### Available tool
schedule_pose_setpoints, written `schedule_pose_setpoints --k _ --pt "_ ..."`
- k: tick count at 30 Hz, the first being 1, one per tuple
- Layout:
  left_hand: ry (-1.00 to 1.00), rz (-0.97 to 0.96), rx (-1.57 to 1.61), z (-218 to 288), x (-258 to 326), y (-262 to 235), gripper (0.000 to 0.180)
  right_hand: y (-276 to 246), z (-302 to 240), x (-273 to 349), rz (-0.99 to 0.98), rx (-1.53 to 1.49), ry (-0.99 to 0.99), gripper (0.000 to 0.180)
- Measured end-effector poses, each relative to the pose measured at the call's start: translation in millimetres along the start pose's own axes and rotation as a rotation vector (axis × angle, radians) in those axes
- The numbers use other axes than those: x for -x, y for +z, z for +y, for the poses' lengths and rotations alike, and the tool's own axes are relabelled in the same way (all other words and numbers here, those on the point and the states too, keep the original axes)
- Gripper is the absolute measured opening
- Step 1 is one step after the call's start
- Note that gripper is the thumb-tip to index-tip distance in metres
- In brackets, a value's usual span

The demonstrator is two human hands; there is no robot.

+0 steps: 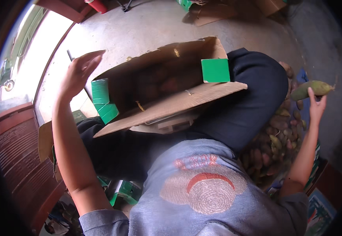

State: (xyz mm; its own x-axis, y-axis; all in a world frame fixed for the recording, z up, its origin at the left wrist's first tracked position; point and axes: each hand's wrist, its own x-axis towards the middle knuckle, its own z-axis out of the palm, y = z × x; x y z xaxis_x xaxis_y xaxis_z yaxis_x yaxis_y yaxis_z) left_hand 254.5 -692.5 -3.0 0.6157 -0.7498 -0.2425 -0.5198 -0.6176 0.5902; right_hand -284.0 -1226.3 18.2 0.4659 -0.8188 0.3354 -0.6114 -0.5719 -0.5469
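My right hand (317,105) is out at the far right, its fingers closed round a long green mango (311,91) with a thin stem at its outer end. Below that hand lies a heap of red and green mangoes (271,151) beside my right leg. My left hand (82,72) is raised at the left end of an open cardboard box (178,100); its fingers are stretched out and hold nothing. The box stands between my bent legs with its flaps folded out, two of them green. Some reddish shapes are dimly visible in its dark inside.
A pale object (169,122) shows under the near flap. At the left is a brown slatted wooden piece (17,141). A green and white carton (125,191) lies by my left thigh. Farther off are cardboard (210,15) and a red container (96,5) on the concrete floor (147,27).
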Motion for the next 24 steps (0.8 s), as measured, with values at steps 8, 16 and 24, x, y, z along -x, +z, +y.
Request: schedule_pose_setpoints --k 8,16,24 --pt "0.097 -0.097 -0.079 -5.1 -0.5 6.3 0.040 54.8 -272.3 -63.9 -0.325 -0.684 -0.296 0.042" --pt "0.037 -0.019 -0.167 -28.9 4.9 13.2 0.020 222.9 -411.3 44.5 -1.085 -0.484 -0.900 0.052" --pt "-0.004 0.029 -0.156 -34.6 14.3 14.8 0.017 310.8 -382.6 89.2 -1.041 0.249 -1.149 0.038"
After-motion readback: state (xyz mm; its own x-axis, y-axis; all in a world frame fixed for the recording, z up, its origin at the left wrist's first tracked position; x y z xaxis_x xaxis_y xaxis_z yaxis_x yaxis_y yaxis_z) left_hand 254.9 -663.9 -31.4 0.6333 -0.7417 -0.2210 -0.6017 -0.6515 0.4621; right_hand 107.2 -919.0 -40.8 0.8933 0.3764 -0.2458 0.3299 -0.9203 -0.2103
